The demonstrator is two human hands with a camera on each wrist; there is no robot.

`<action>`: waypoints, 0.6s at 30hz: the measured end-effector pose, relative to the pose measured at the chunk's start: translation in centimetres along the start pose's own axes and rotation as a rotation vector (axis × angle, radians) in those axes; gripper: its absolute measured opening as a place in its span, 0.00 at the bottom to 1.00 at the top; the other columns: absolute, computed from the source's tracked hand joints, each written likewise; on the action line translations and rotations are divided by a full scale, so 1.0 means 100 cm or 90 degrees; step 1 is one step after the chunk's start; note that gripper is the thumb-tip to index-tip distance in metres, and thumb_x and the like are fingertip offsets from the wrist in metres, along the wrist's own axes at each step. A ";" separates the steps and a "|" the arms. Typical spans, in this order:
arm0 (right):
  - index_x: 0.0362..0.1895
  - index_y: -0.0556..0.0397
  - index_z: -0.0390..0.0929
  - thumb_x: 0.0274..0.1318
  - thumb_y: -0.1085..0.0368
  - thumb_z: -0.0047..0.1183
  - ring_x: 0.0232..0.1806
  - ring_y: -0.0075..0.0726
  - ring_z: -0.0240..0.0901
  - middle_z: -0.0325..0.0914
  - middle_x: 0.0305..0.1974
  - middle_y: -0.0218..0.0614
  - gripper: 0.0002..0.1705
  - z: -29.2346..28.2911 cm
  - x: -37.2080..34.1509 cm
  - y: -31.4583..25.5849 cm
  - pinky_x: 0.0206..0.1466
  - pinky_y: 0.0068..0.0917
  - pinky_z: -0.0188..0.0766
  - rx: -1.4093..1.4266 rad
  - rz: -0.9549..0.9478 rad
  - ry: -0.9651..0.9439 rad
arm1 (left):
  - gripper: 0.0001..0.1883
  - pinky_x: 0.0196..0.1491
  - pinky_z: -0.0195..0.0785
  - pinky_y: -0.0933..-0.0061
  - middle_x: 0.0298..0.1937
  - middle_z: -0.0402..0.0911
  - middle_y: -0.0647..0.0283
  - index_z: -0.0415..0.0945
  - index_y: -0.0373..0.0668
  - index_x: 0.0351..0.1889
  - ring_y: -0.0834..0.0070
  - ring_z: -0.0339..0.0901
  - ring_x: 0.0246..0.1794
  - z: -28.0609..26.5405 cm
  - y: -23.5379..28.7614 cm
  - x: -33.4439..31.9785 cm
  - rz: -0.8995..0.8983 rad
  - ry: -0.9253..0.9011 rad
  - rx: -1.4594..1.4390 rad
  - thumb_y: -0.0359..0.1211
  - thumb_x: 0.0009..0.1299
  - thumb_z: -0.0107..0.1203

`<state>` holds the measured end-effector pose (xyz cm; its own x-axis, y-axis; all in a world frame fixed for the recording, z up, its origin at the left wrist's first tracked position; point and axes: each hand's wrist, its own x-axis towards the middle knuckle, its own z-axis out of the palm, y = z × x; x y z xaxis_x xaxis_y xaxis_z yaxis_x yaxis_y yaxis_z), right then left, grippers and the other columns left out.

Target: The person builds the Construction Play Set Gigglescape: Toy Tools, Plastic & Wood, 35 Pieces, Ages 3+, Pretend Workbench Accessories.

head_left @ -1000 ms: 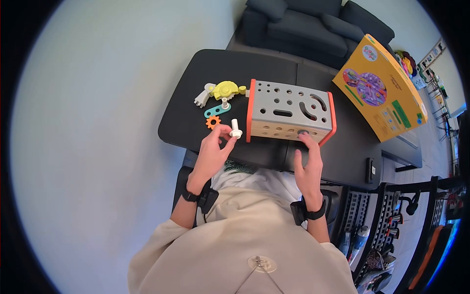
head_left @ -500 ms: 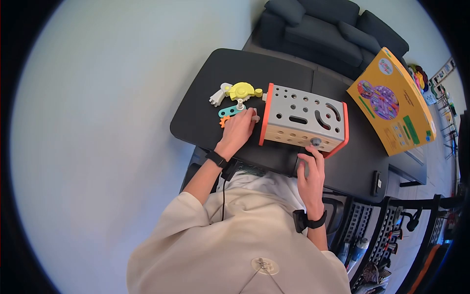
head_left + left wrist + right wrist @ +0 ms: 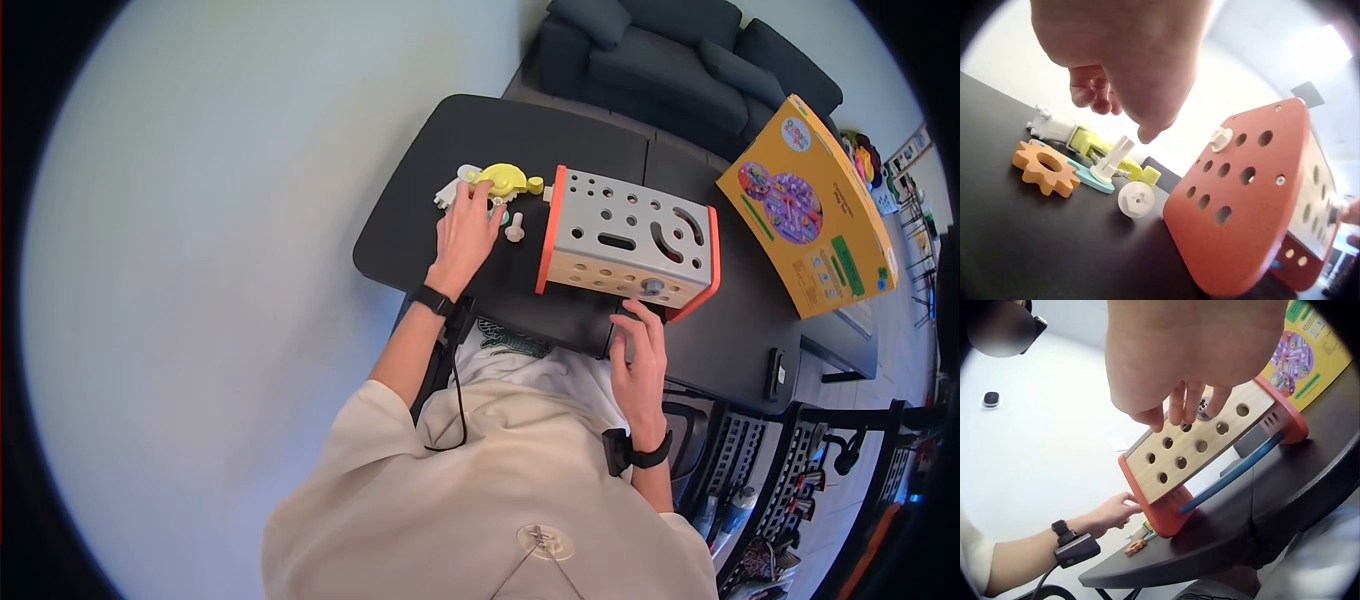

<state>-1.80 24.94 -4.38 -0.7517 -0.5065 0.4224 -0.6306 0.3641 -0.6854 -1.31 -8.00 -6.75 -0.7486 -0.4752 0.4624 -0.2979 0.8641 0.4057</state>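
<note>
Over the small toy parts hovers the left hand, its fingers bent loosely with nothing visible between them. Below it in the left wrist view are an orange gear, a teal strip with a white bolt upright on it, and a yellow piece joined to a white hand-shaped piece. Another white bolt lies between these parts and the toolbox. The right hand is held near the box's front side, fingers relaxed, just below a grey bolt head.
A large yellow carton leans at the right of the black table. A small black object lies near the table's right edge. Behind stands a dark sofa; shelving is at the lower right.
The left hand has set the white bolt down beside the box, let go of it and moved over the other parts. The right fingers have drawn back from the grey bolt head.
</note>
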 end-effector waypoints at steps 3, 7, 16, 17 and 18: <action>0.51 0.57 0.82 0.62 0.78 0.56 0.66 0.55 0.74 0.77 0.63 0.43 0.14 0.001 0.002 0.000 0.67 0.44 0.72 -0.006 -0.007 0.005 | 0.15 0.42 0.79 0.52 0.52 0.78 0.57 0.79 0.42 0.56 0.51 0.85 0.43 0.006 -0.011 0.008 -0.016 -0.090 -0.013 0.40 0.78 0.62; 0.52 0.56 0.82 0.62 0.78 0.56 0.63 0.54 0.75 0.78 0.62 0.43 0.15 0.000 0.001 -0.001 0.65 0.43 0.73 -0.005 -0.013 0.000 | 0.13 0.42 0.79 0.56 0.48 0.80 0.58 0.81 0.41 0.52 0.53 0.85 0.42 -0.003 -0.014 0.009 -0.002 -0.055 -0.013 0.39 0.78 0.61; 0.64 0.57 0.76 0.64 0.74 0.62 0.51 0.49 0.81 0.79 0.57 0.47 0.24 0.010 0.003 -0.020 0.54 0.39 0.78 0.102 -0.017 -0.085 | 0.14 0.39 0.65 0.83 0.41 0.83 0.73 0.83 0.41 0.54 0.88 0.73 0.37 -0.077 0.036 -0.053 -0.208 -0.317 -0.639 0.39 0.84 0.52; 0.66 0.57 0.74 0.64 0.73 0.64 0.50 0.48 0.82 0.79 0.57 0.48 0.27 0.014 0.003 -0.024 0.53 0.39 0.79 0.158 -0.023 -0.103 | 0.14 0.40 0.66 0.83 0.42 0.83 0.72 0.83 0.40 0.55 0.88 0.74 0.38 -0.072 0.041 -0.065 -0.211 -0.364 -0.686 0.38 0.85 0.52; 0.68 0.56 0.72 0.64 0.74 0.64 0.47 0.47 0.83 0.79 0.55 0.48 0.29 0.019 0.001 -0.025 0.52 0.39 0.79 0.179 -0.039 -0.112 | 0.14 0.40 0.66 0.83 0.42 0.83 0.72 0.82 0.39 0.55 0.87 0.74 0.38 -0.070 0.048 -0.074 -0.218 -0.406 -0.705 0.38 0.85 0.52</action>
<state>0.04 22.48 -3.78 -0.6534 -0.6566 0.3768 -0.5778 0.1110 -0.8086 6.94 -1.52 -2.74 -0.9690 -0.2171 -0.1176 -0.1160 -0.0203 0.9930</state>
